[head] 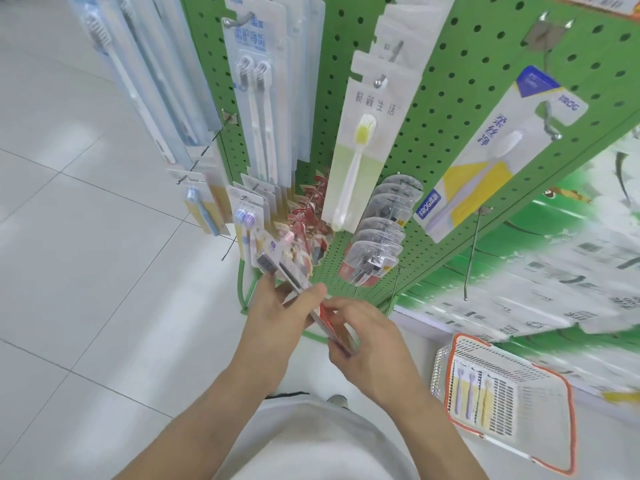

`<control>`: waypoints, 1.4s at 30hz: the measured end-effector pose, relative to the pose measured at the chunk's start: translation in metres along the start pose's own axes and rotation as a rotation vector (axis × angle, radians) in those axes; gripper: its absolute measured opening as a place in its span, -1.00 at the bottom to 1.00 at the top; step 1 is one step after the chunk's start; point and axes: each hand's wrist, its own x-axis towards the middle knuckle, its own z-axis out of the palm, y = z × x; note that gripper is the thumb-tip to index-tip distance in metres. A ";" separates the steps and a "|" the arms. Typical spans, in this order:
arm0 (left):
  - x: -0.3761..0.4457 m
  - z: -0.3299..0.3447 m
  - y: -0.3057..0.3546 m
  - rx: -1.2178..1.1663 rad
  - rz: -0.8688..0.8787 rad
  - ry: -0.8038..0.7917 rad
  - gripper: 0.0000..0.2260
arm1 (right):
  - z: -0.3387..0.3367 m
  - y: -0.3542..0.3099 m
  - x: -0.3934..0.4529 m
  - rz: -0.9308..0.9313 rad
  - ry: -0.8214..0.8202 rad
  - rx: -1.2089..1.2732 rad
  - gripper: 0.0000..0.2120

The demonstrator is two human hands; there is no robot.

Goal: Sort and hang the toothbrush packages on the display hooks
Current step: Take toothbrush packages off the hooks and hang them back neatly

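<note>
Both hands hold a small stack of toothbrush packages (277,268) low in front of the green pegboard rack (446,109). My left hand (280,310) grips the stack from the left, thumb over its front. My right hand (360,337) pinches the lower red and white end (337,332) of the stack. The dark brush heads at the top of the stack point toward a hook crowded with red packages (308,216). Other packages hang above: a yellow-bristled brush (360,150), a twin pack (256,98), and a blue and yellow box (491,154).
A white basket with an orange rim (561,379) sits on the floor at the right and holds a pack of purple and yellow brushes (471,389). Bare hooks (471,258) stick out of the rack's right side. Clear blister packs (384,230) hang at the centre. White tiled floor lies at the left.
</note>
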 end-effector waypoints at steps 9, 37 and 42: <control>0.013 -0.025 0.004 -0.006 -0.015 0.099 -0.78 | -0.003 -0.007 -0.001 0.163 0.011 0.277 -0.60; 0.015 -0.035 0.004 0.203 -0.061 -0.079 -0.75 | -0.018 -0.002 -0.008 0.613 -0.247 0.866 -0.71; 0.016 -0.032 0.005 0.203 -0.044 -0.102 -0.76 | -0.017 -0.005 -0.006 0.564 -0.247 0.871 -0.61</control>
